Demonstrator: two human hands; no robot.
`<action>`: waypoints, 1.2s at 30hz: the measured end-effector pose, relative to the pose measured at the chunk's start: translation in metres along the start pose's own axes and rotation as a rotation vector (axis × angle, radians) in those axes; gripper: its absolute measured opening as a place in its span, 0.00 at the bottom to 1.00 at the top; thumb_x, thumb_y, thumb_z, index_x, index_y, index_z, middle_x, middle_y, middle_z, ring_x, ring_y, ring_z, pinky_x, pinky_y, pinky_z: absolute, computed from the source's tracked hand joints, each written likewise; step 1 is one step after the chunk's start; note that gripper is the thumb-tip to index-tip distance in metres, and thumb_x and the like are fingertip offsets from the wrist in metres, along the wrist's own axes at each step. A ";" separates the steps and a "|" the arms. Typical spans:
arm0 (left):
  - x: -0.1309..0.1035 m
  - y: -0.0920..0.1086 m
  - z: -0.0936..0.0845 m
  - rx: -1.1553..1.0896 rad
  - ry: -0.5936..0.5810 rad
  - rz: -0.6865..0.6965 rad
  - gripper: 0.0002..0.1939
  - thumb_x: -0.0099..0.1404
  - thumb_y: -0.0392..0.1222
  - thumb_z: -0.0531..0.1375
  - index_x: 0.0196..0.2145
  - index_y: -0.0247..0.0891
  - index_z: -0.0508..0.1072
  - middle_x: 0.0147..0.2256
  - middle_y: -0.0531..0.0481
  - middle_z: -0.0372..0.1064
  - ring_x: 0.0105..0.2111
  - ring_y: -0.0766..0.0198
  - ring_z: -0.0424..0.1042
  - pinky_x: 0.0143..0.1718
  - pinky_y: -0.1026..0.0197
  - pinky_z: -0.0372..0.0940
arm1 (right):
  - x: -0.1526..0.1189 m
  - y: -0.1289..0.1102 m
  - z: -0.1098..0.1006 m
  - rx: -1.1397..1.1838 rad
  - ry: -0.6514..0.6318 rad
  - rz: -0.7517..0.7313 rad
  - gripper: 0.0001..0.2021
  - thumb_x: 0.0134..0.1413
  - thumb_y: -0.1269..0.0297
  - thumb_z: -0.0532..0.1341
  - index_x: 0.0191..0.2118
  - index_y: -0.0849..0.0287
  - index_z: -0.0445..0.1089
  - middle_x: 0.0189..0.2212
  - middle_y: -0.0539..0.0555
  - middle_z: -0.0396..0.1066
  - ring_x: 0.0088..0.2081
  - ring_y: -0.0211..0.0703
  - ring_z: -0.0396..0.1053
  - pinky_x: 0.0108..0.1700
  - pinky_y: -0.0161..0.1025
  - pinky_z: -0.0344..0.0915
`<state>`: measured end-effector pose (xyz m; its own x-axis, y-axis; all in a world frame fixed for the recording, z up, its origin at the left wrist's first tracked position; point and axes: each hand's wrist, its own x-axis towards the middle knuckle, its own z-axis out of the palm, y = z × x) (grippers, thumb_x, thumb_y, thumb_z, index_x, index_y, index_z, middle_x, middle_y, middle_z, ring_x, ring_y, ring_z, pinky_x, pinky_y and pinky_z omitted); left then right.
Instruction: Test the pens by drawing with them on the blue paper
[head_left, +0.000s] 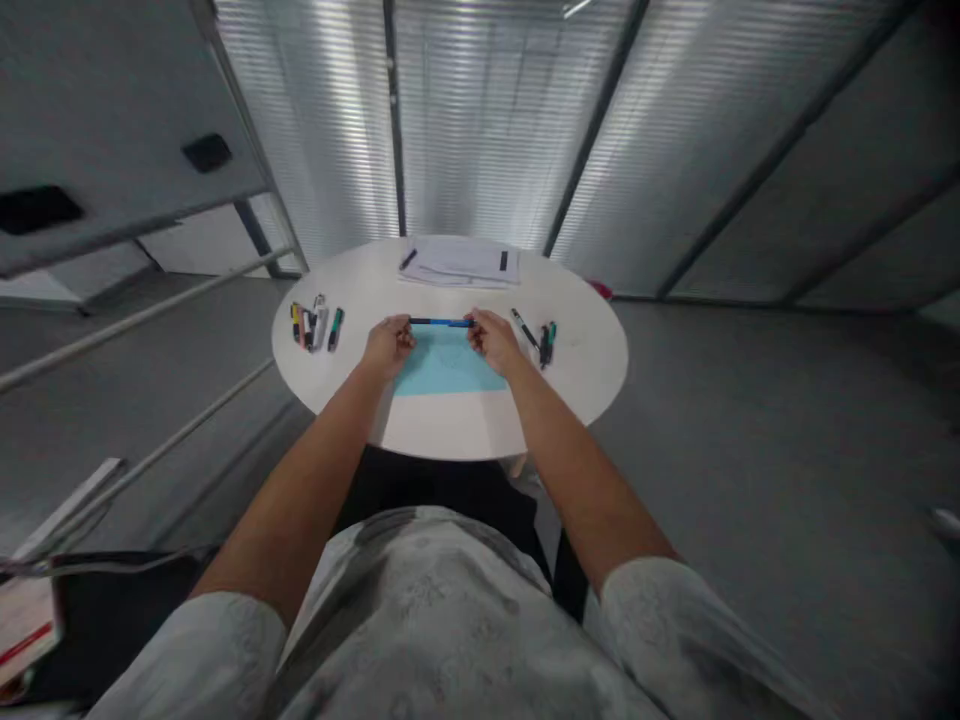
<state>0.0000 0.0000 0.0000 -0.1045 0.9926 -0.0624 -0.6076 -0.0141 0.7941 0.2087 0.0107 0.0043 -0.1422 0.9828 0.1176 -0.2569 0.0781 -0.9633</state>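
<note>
A blue and black pen (441, 322) is held level between my two hands, over the far edge of a light blue sheet (448, 365). The fingers of my left hand (390, 343) are closed on the pen's left end. At its right end, my right hand (492, 338) pinches the pen. The sheet lies flat on the white round table (450, 430), between my wrists.
Several markers and pens (307, 326) lie at the table's left, with a green and black marker (335, 329) beside them. More markers (547, 343) and a pen (523, 326) lie at the right. Stacked white papers (461, 262) are at the far edge.
</note>
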 end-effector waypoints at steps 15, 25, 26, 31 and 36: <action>-0.008 0.006 0.009 -0.033 0.017 -0.036 0.10 0.53 0.35 0.66 0.25 0.36 0.66 0.19 0.57 0.61 0.16 0.75 0.58 0.19 0.68 0.57 | 0.008 0.010 -0.002 -0.088 0.040 -0.019 0.22 0.48 0.42 0.65 0.29 0.57 0.65 0.23 0.48 0.69 0.19 0.30 0.64 0.20 0.30 0.55; -0.005 0.005 0.007 -0.046 0.048 -0.021 0.07 0.55 0.34 0.64 0.26 0.36 0.66 0.19 0.57 0.61 0.16 0.75 0.58 0.19 0.68 0.56 | 0.003 0.007 -0.004 -0.080 -0.019 -0.043 0.12 0.44 0.58 0.67 0.35 0.58 0.70 0.21 0.46 0.70 0.20 0.31 0.63 0.21 0.30 0.53; -0.004 0.004 0.007 -0.044 0.044 -0.016 0.07 0.55 0.34 0.64 0.26 0.36 0.66 0.19 0.56 0.61 0.16 0.75 0.58 0.19 0.68 0.56 | 0.002 0.007 -0.004 -0.073 -0.024 -0.045 0.13 0.44 0.59 0.67 0.37 0.57 0.71 0.22 0.46 0.70 0.20 0.31 0.64 0.21 0.30 0.53; -0.004 0.002 0.003 -0.021 -0.014 0.006 0.09 0.52 0.36 0.67 0.28 0.36 0.68 0.20 0.57 0.62 0.17 0.75 0.59 0.19 0.68 0.57 | 0.004 0.009 -0.003 -0.083 -0.002 -0.048 0.15 0.45 0.53 0.67 0.35 0.56 0.70 0.22 0.46 0.69 0.21 0.32 0.64 0.21 0.30 0.53; -0.002 0.001 0.001 -0.010 -0.021 0.009 0.10 0.51 0.37 0.68 0.27 0.36 0.69 0.21 0.56 0.63 0.17 0.74 0.59 0.19 0.68 0.57 | 0.003 0.008 -0.002 -0.105 0.016 -0.064 0.16 0.44 0.53 0.68 0.35 0.56 0.69 0.21 0.45 0.68 0.20 0.32 0.63 0.21 0.30 0.53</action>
<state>0.0006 -0.0023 0.0014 -0.0937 0.9947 -0.0426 -0.6143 -0.0241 0.7887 0.2076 0.0151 -0.0038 -0.1132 0.9777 0.1767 -0.1628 0.1572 -0.9740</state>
